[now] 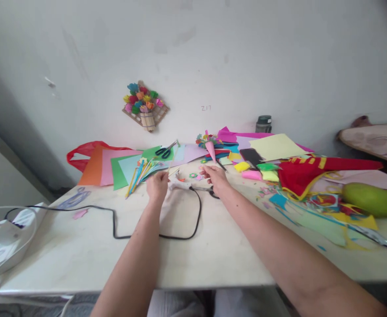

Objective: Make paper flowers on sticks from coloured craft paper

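My left hand is closed round a thin pale stick, which slants up from the fist. To its right, my right hand is closed in a pinch at the fingertips. Something small may be between them, too blurred to name. Between the hands lies a white glue gun with a black cable. Small paper flowers lie just beyond it. Scissors are partly hidden beneath my right wrist. Beside my left hand is a bunch of coloured paper sticks.
Coloured paper sheets and black-handled scissors lie at the back. A pink paper cone with flowers, a phone, a red cloth and paper scraps sit rightward. The black cable runs to a power strip.
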The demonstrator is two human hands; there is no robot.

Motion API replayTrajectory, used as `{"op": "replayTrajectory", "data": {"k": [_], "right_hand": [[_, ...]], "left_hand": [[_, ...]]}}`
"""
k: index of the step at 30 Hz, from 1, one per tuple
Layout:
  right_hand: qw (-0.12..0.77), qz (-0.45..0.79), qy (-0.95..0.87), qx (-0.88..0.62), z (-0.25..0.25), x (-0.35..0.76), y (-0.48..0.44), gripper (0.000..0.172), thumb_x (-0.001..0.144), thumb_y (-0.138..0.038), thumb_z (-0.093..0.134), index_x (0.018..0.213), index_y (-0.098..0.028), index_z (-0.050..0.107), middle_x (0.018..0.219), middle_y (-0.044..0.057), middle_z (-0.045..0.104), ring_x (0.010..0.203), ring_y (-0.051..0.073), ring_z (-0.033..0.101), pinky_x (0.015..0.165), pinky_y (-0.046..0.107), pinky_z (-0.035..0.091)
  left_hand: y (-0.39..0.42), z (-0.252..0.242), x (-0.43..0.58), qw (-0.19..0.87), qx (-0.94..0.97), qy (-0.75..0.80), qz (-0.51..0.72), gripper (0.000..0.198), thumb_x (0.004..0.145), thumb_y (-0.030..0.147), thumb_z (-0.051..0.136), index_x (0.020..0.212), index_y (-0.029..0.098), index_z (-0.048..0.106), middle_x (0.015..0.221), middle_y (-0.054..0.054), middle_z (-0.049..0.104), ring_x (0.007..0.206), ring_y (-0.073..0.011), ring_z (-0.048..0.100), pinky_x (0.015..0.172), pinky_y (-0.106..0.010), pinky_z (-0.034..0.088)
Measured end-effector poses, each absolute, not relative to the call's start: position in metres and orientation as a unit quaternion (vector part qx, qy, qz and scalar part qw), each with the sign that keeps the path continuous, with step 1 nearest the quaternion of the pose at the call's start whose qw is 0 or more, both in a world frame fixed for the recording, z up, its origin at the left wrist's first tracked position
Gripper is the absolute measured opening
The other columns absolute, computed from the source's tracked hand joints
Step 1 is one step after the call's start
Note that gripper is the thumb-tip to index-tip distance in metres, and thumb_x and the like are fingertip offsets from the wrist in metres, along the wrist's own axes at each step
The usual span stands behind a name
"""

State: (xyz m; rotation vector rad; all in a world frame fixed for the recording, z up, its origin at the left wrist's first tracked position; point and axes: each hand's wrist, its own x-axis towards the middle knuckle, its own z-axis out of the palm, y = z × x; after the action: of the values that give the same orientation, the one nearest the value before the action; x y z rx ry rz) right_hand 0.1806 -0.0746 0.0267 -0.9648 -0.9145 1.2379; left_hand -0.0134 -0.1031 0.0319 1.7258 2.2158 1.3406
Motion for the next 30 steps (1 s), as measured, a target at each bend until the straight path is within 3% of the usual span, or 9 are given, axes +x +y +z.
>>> {"op": "replayTrajectory", "data": {"k": [6,21,30], "right_hand": [[0.607,0.53,-0.402,-0.434,0.022,0.182,-0.072,0.014,0.069,-0.027,0.059,0.065,-0.013,0.058,0.055,0.001,0.059,0.043,0.006,0.042,0.034,0.015,0.023],[0.586,0.526,-0.424,-0.447,0.02,0.177,-0.076,0.023,0.072,-0.027,0.056,0.054,-0.014,0.053,0.05,0.001,0.056,0.039,0.005,0.039,0.033,0.015,0.022],[0.592,0.505,-0.421,-0.467,0.019,0.18,-0.072,0.02,0.07,-0.027,0.058,0.056,-0.014,0.053,0.049,0.0,0.057,0.04,0.006,0.041,0.032,0.016,0.023]], "left_hand": [[-0.099,0.026,-0.041,-0.015,0.481,0.792,0.375,0.03,0.074,0.043,0.049,0.085,0.023,0.069,0.085,-0.011,0.068,0.078,-0.0272,0.059,0.055,-0.029,0.035],[-0.083,0.01,-0.054,0.039,0.481,0.809,0.336,0.029,0.073,0.039,0.051,0.091,0.025,0.069,0.088,-0.004,0.069,0.084,-0.0215,0.06,0.064,-0.028,0.04],[-0.08,0.008,-0.056,0.013,0.453,0.834,0.314,0.028,0.072,0.035,0.052,0.091,0.024,0.069,0.095,-0.009,0.067,0.092,-0.0279,0.058,0.07,-0.035,0.043]]}}
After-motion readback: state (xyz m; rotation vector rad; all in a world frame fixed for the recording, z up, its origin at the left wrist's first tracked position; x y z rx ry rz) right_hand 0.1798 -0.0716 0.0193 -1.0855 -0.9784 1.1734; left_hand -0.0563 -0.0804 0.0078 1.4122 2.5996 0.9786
